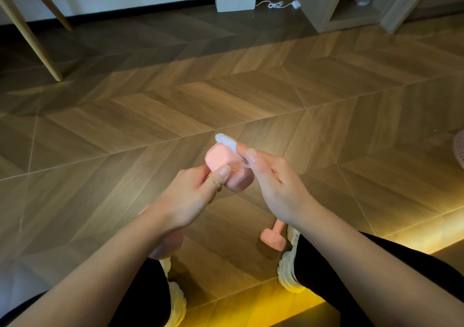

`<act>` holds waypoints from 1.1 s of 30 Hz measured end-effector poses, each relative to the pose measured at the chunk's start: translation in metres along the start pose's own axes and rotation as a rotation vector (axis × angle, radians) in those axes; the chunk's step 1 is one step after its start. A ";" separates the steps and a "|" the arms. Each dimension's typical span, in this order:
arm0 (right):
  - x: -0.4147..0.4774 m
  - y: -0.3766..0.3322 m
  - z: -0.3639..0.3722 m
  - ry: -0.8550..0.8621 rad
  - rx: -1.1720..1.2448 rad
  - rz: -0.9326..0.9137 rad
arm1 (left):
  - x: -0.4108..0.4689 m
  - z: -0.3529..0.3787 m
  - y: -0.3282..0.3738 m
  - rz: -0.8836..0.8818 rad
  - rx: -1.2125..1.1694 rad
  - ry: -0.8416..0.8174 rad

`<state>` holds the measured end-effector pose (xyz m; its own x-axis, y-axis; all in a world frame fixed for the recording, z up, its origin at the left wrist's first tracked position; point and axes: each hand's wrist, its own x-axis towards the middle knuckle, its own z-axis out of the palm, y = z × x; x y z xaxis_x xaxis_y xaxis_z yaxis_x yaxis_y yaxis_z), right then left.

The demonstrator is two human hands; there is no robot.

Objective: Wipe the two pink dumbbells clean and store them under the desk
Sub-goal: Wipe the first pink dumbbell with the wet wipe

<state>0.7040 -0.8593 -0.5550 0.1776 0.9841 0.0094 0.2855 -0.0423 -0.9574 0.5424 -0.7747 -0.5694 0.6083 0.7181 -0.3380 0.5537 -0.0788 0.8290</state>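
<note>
We grip dumbbell (227, 169) in L hand (190, 196), long axis tilted up and fwd. R hand (271, 181) pinches wipe (226, 140) on its top head. 2nd dumbbell (272, 236) lies on floor (175, 100), nearer R hand.

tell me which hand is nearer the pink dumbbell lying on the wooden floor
Right. The right hand is raised just above the pink dumbbell on the floor, pinching a white wipe; the left hand is further left, gripping the other pink dumbbell.

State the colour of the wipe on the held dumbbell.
White; head view, where the right hand holds the wipe against the pink dumbbell.
</note>
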 end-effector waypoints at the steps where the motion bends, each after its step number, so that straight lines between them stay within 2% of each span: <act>1: 0.000 -0.001 0.000 0.000 -0.007 0.007 | 0.000 0.000 0.001 -0.004 -0.017 0.002; 5: -0.007 0.003 0.001 -0.018 -0.037 -0.075 | 0.001 -0.001 0.002 -0.052 -0.161 0.026; 9: 0.000 -0.003 0.000 -0.002 -0.055 -0.027 | -0.001 0.004 0.001 -0.032 -0.163 0.004; 15: -0.005 -0.002 0.000 0.008 -0.037 -0.084 | 0.001 0.001 0.004 -0.053 -0.288 0.022; 18: 0.002 -0.006 0.001 0.003 -0.032 -0.044 | 0.001 0.004 0.005 -0.042 -0.286 0.018; 22: -0.007 -0.001 -0.001 0.017 -0.053 -0.121 | 0.001 0.000 0.008 -0.058 -0.299 0.034; 26: -0.001 -0.006 0.001 0.003 -0.004 -0.065 | -0.001 0.001 0.010 -0.054 -0.322 0.047; 30: -0.006 -0.003 -0.001 0.032 -0.072 -0.123 | -0.001 0.000 0.012 -0.055 -0.328 0.068; 33: 0.000 -0.006 -0.003 0.040 -0.069 -0.049 | 0.000 -0.001 0.012 -0.037 -0.336 0.110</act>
<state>0.7049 -0.8596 -0.5489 0.1986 0.9777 0.0683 0.3585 -0.0076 -0.9335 0.5488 -0.7751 -0.5590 0.5166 0.7877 -0.3356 0.3451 0.1672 0.9236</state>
